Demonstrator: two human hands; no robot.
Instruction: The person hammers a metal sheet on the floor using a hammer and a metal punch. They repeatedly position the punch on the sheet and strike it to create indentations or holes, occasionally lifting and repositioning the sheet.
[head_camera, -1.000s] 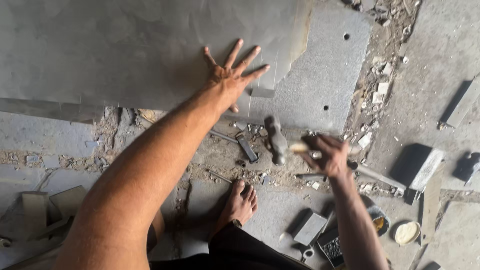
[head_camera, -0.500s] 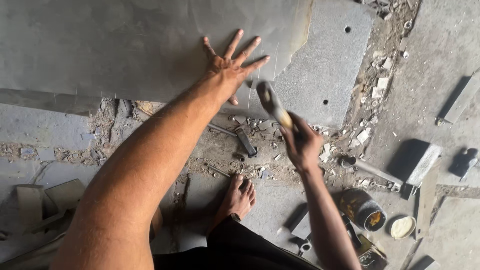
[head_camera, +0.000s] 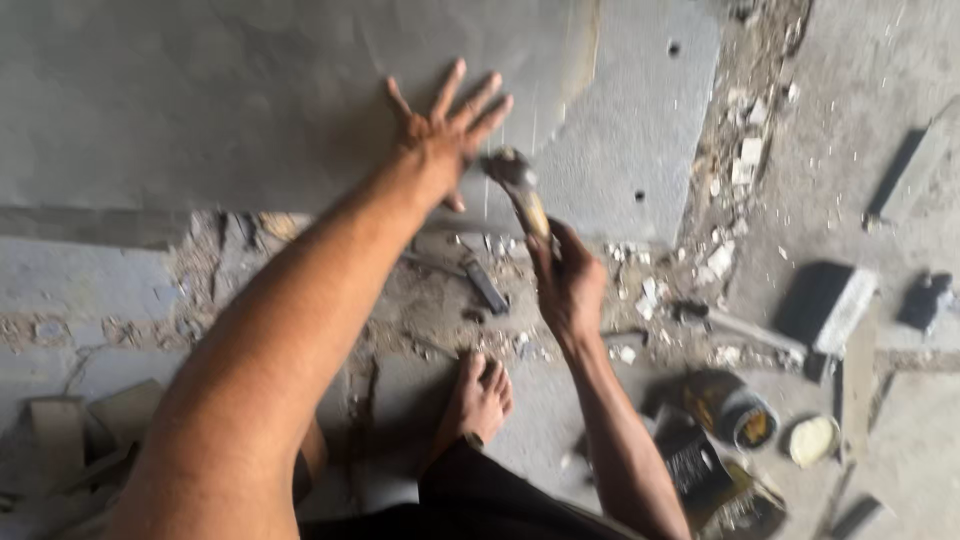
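My left hand (head_camera: 445, 135) lies spread flat on the grey slab (head_camera: 250, 100); my right hand (head_camera: 568, 285) is clenched round the hammer (head_camera: 520, 190), its head raised just beside those fingers. A glancing blow could hit them or crack the slab.

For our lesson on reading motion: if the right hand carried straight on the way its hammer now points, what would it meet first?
Probably the grey slab, just beside the left hand; the right hand aims the hammer there, though depth is unclear.
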